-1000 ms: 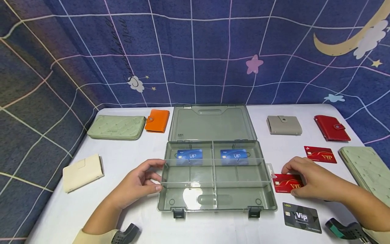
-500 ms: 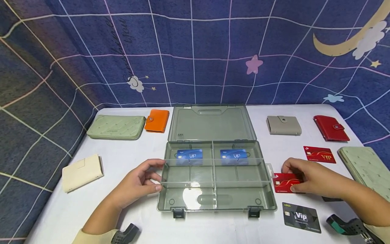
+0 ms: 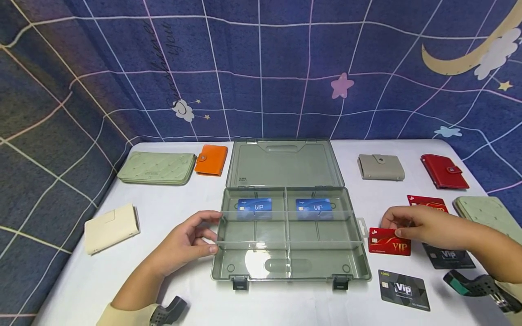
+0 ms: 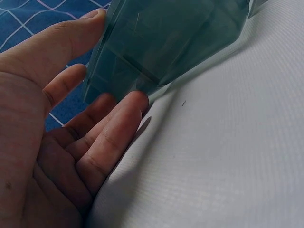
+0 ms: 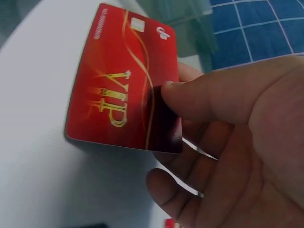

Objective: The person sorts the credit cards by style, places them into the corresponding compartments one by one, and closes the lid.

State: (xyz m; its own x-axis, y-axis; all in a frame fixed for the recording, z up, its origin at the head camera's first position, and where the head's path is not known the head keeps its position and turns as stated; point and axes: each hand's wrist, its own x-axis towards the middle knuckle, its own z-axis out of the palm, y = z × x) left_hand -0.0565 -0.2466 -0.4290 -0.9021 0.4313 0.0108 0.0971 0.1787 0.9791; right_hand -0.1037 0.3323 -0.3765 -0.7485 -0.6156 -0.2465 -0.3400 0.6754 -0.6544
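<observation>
An open grey-green clear plastic box with dividers stands at the table's middle. Two blue VIP cards lie in its two far compartments. My left hand rests against the box's left wall, thumb at the rim and fingertips low on the wall. The left wrist view shows the same hand touching the box. Just right of the box, my right hand pinches a red VIP card. In the right wrist view the thumb of that hand lies on the card, with fingers beneath.
Two black VIP cards and a second red card lie at the right. Wallets ring the white table: long green, orange, cream, grey, red and green.
My right hand has taken the red card between thumb and fingers and raised its near edge, uncovering a black card underneath. The left hand has stayed on the box.
</observation>
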